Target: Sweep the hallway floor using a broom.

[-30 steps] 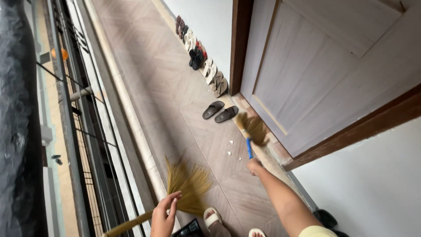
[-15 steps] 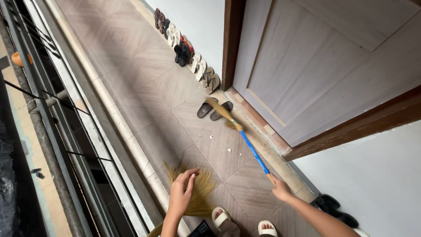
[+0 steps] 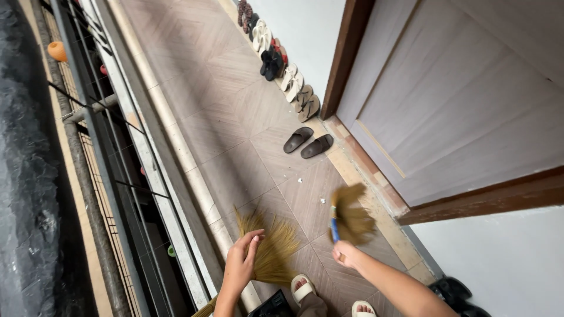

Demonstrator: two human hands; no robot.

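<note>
- Blue-handled broom (image 3: pixel 346 220) has swung back from the dark slippers (image 3: pixel 308 142) toward my feet.
- Right hand (image 3: pixel 345 253) grips its handle; left hand (image 3: pixel 241 264) clasps the straw broom (image 3: pixel 271 249).
- White scraps (image 3: pixel 322 201) remain on the floor (image 3: pixel 235 117); sweeping unfinished, I judge.

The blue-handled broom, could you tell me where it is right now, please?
In the head view, the blue-handled broom is in the right hand, bristles raised over the tiled floor beside the door sill.
</note>
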